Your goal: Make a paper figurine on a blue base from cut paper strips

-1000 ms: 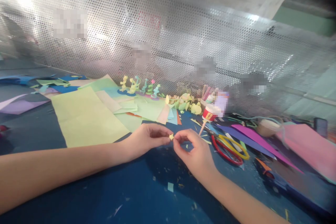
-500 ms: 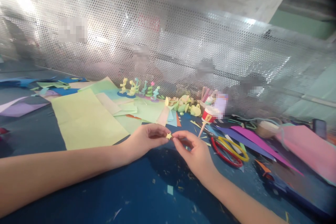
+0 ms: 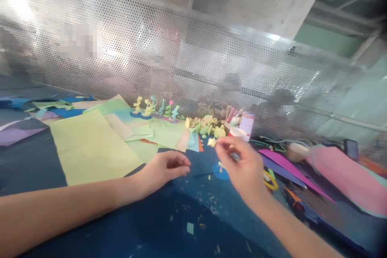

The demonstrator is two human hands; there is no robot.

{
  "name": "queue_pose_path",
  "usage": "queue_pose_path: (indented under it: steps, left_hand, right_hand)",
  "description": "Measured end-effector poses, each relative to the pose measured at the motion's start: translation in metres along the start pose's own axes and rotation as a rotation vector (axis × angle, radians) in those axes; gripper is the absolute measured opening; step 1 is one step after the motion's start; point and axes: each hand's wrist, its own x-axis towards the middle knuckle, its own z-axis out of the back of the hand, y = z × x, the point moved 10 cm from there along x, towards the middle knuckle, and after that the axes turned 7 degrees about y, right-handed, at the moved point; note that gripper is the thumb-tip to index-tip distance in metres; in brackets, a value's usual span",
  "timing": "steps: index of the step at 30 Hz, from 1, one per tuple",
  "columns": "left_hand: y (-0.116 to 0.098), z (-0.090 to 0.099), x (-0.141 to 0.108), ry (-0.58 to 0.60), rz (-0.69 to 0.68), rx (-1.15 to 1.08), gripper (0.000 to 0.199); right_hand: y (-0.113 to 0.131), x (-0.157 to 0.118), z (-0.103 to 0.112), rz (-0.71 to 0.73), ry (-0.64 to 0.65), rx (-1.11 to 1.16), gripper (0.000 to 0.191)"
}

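Note:
My right hand (image 3: pixel 244 165) is raised over the table, thumb and index finger pinching a small pale-yellow paper star (image 3: pixel 211 142). Partly covered by that hand, a round blue paper disc (image 3: pixel 218 172) lies on the table with a small pale strip standing on it. My left hand (image 3: pixel 165 169) rests lower down, its fingers curled and thumb tip close to the fingertips, with nothing visible in them. Close to its wrist lies a large yellow-green paper sheet (image 3: pixel 93 149).
Little curled paper figures (image 3: pixel 163 109) stand at the back before a perforated metal panel (image 3: pixel 127 48). Beside them are leaf-shaped paper pieces (image 3: pixel 208 123) and a white-and-red cup (image 3: pixel 238 132). Yellow scissor handles (image 3: pixel 272 181), magenta paper (image 3: pixel 296 173) and a pink sheet (image 3: pixel 335 177) lie at right.
My right hand has moved away from my left and forward, taking the star with it. The left has let go of the star. The blue disc now shows.

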Motion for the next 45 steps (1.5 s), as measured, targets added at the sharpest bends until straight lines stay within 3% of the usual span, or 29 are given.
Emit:
queue_pose_path:
  steps: [3, 5, 6, 8, 11, 14, 17, 21, 24, 29, 31, 34, 38, 45]
  left_hand:
    - [0.001, -0.003, 0.000, 0.034, 0.015, 0.011, 0.019]
    - [0.001, -0.006, 0.001, 0.059, 0.009, 0.013, 0.018]
    - [0.002, -0.007, 0.002, 0.069, 0.008, 0.016, 0.018]
    - [0.003, -0.008, 0.003, 0.083, 0.008, 0.024, 0.018]
    - [0.004, -0.008, 0.005, 0.102, 0.011, 0.037, 0.018]
    - [0.006, -0.008, 0.004, 0.114, 0.009, 0.049, 0.020]
    - [0.006, -0.009, 0.003, 0.112, 0.005, 0.054, 0.022]
    - [-0.002, -0.005, 0.003, 0.048, -0.011, 0.088, 0.029]
    - [-0.027, 0.015, 0.005, -0.014, -0.003, 0.264, 0.031]
    - [-0.066, 0.048, -0.003, 0.369, 0.055, 0.877, 0.021]
    - [-0.061, 0.072, -0.014, 0.468, 0.142, 1.027, 0.026]
    - [-0.046, 0.099, -0.024, 0.468, 0.205, 1.125, 0.048]
    - [-0.020, 0.107, -0.029, 0.513, 0.274, 1.102, 0.059]
    - [-0.014, 0.110, -0.027, 0.562, 0.299, 1.084, 0.059]
  right_hand:
    - [-0.024, 0.023, 0.052, -0.028, -0.191, -0.148, 0.015]
    - [-0.064, 0.033, 0.063, -0.195, -0.133, -0.259, 0.024]
    - [-0.088, 0.034, 0.058, -0.293, -0.021, -0.311, 0.027]
    - [-0.120, 0.031, 0.042, -0.344, 0.140, -0.319, 0.023]
    - [-0.144, 0.015, 0.013, -0.354, 0.279, -0.330, 0.019]
    - [-0.146, 0.001, -0.014, -0.331, 0.371, -0.327, 0.018]
    - [-0.142, -0.002, -0.023, -0.315, 0.411, -0.327, 0.020]
    - [-0.138, 0.009, -0.007, -0.313, 0.385, -0.334, 0.023]
    - [-0.138, 0.020, 0.015, -0.350, 0.325, -0.334, 0.027]
    - [-0.143, 0.031, 0.052, -0.428, 0.200, -0.313, 0.038]
    - [-0.145, 0.032, 0.063, -0.450, 0.172, -0.289, 0.038]
    - [-0.148, 0.032, 0.072, -0.479, 0.159, -0.233, 0.038]
    - [-0.150, 0.030, 0.074, -0.516, 0.161, -0.166, 0.039]
    - [-0.144, 0.029, 0.071, -0.552, 0.157, -0.114, 0.038]
